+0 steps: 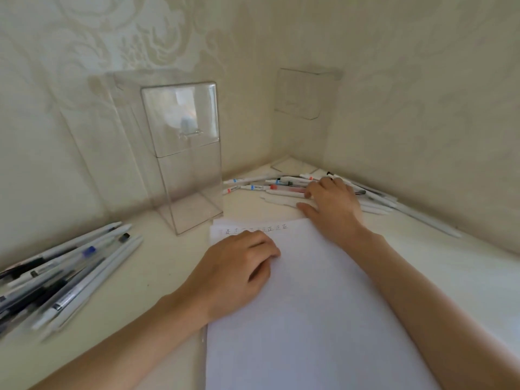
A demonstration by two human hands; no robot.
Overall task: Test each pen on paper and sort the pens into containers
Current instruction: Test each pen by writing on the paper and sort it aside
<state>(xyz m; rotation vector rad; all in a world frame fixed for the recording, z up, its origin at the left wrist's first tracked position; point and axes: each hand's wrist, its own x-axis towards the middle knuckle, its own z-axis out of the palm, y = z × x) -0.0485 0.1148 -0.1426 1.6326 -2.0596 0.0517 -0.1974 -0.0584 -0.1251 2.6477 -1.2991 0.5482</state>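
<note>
On the cream table [157, 277], right hand [332, 204] spreads straight fingers over the far pens [254, 188]; left hand [236, 266], loosely curled and empty, pins the paper [309, 305]; a careless grab may scatter them

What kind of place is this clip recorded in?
Probably a home desk set in a room corner: patterned wallpaper on both walls, a pale tabletop with loose pens, a sheet of paper and a clear plastic container.

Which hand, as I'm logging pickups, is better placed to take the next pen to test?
Right. The right hand lies on the far pen pile, while the left hand rests on the paper, touching no pen.
</note>
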